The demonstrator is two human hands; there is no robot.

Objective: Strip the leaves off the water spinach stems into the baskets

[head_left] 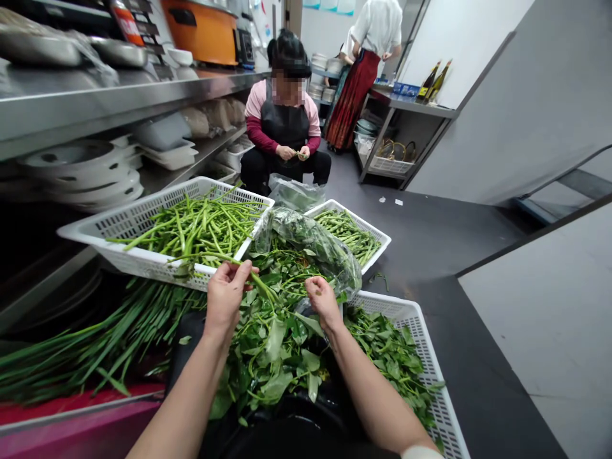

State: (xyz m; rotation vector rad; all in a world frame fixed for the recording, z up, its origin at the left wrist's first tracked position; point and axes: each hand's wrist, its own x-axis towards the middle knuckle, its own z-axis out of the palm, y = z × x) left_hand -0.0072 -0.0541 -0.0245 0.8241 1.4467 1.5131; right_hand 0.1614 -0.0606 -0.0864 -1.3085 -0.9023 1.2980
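While a green stem [262, 287] is gripped by the left hand [228, 294] above the leafy heap [272, 347], the right hand [324, 303] is curled closed, its content unclear; much heap seems remaining; left of it, a white basket [143, 262] already holds many stems [205, 223].

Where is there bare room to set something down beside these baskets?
Mostly bare dark floor lies right of the far right basket and near right basket, bordered beyond by the pale wall; small white scraps lie there. Crowded: below the left hand and right hand, where leafy greens fill the space between the left basket, plastic bag and near right basket.
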